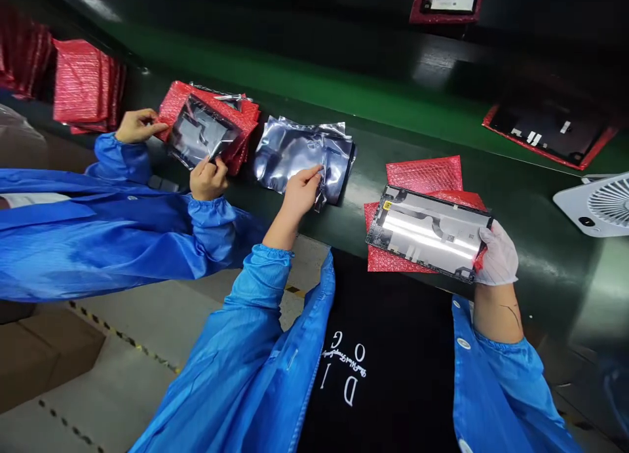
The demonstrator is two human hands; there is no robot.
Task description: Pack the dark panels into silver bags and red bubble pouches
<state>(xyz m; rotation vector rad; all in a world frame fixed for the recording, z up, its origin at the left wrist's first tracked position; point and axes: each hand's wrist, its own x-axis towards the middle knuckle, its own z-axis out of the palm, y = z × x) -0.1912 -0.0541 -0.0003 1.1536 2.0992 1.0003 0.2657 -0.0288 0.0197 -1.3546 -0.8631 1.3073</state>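
Observation:
My left hand (pixel 302 189), bare, pinches the near right edge of a shiny silver antistatic bag (pixel 289 155), which lies on a small pile of such bags. In my white-gloved right hand (pixel 498 253) is the right end of a tablet screen panel (pixel 422 230). Its silver back faces up, with a dark flex cable and a yellow label at the left end. Under the panel, red bubble bags (pixel 425 172) lie on the dark green bench (pixel 363 177). The right fingers beneath the panel are hidden.
To the left, a co-worker's hands (pixel 209 177) hold a bagged panel (pixel 196 132) over red bubble bags. More red bags (pixel 81 79) are stacked farther left. At right are another panel (pixel 550 128) on red wrap and a white fan (pixel 604 204). A cardboard box (pixel 44 354) stands on the floor.

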